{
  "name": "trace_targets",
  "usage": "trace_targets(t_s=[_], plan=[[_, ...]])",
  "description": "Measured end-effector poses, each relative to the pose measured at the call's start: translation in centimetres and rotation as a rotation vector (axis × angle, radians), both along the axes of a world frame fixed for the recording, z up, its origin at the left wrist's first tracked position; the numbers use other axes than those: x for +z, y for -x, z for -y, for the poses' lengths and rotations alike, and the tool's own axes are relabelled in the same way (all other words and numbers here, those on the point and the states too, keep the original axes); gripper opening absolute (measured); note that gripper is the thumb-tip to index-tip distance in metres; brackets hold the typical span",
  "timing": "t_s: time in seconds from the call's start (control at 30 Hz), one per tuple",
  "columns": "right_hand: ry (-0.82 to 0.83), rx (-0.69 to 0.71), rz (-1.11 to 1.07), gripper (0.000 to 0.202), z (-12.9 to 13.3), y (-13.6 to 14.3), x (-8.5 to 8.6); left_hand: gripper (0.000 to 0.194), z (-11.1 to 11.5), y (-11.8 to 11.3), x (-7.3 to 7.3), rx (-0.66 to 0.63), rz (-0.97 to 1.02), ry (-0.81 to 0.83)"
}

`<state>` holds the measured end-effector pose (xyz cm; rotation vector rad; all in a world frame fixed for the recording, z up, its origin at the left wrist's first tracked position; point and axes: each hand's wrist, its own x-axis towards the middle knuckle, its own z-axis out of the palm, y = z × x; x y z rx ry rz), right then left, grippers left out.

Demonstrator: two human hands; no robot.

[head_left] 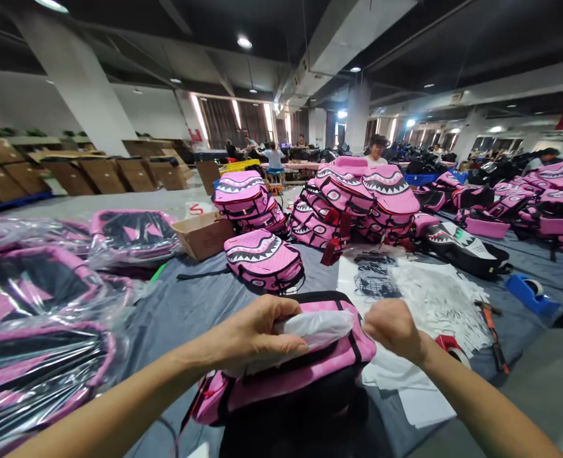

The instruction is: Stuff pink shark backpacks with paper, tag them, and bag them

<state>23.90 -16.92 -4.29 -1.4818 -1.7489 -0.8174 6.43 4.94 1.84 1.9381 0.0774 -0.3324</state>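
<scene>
A pink and black backpack (305,375) lies in front of me on the grey-blue cloth. Its top opening faces me. White crumpled wrapping, thin like plastic or tissue (319,326), sticks out at that opening. My left hand (266,331) grips the wrapping between thumb and fingers above the bag. At the backpack's upper right edge, my right hand (393,324) is closed in a fist against the rim; its fingertips are hidden. Just beyond lies another pink backpack (264,257) with a toothed-mouth print.
Plastic-wrapped pink backpacks (33,286) fill the left side. Stacked backpacks (338,197) stand ahead, beside an open cardboard box (202,235). At right are white sheets and packets (438,305), an orange-handled tool (493,334) and a blue tape dispenser (532,294). People work farther back.
</scene>
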Motion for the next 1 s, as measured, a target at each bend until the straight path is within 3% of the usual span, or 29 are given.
trace_targets(t_s=[0.07,0.13,0.2,0.27,0.4,0.53,0.6,0.7,0.77,0.83,0.87,0.93,1.0], plan=[[0.035,0.008,-0.284,0.033,-0.3,-0.1,1.5,0.042,0.3,0.1,0.0,-0.002,0.054,0.002],[0.161,0.119,-0.44,0.032,-1.6,0.1,2.6,0.034,0.6,0.1,-0.1,-0.021,0.109,-0.004],[0.293,0.267,-0.401,0.041,-3.2,0.6,3.0,0.026,0.6,0.2,-0.2,-0.035,0.142,-0.031],[0.346,0.294,-0.247,0.047,-4.7,1.3,2.7,0.022,0.5,0.4,-0.5,-0.019,0.195,-0.133],[0.212,0.068,0.141,0.026,-6.1,2.5,1.4,0.013,0.3,0.6,-1.9,0.065,0.372,-0.664],[0.029,-0.167,0.36,0.022,-6.6,3.9,0.9,0.032,1.1,0.1,-3.4,-0.003,0.411,-1.204],[-0.018,-0.28,0.414,0.024,-7.0,4.8,0.8,0.041,2.0,-0.1,-3.8,-0.021,0.405,-1.364],[-0.026,-0.376,0.443,0.028,-7.4,5.8,1.0,0.049,3.0,-0.2,-4.3,0.065,0.369,-1.463],[-0.032,-0.355,0.443,0.027,-7.5,5.9,1.4,0.054,3.0,0.0,-4.6,0.161,0.368,-1.412],[-0.039,-0.31,0.444,0.026,-7.4,5.5,1.9,0.056,2.4,0.6,-4.6,0.217,0.452,-1.226],[-0.044,-0.291,0.448,0.026,-7.3,5.2,2.1,0.058,1.9,0.9,-4.2,0.206,0.514,-1.076],[-0.052,-0.255,0.463,0.026,-7.1,4.5,2.5,0.082,0.5,1.6,-3.0,0.162,0.58,-0.683],[-0.056,-0.214,0.476,0.026,-7.0,3.8,2.9,0.095,-1.0,1.7,-1.3,0.192,0.508,-0.226]])
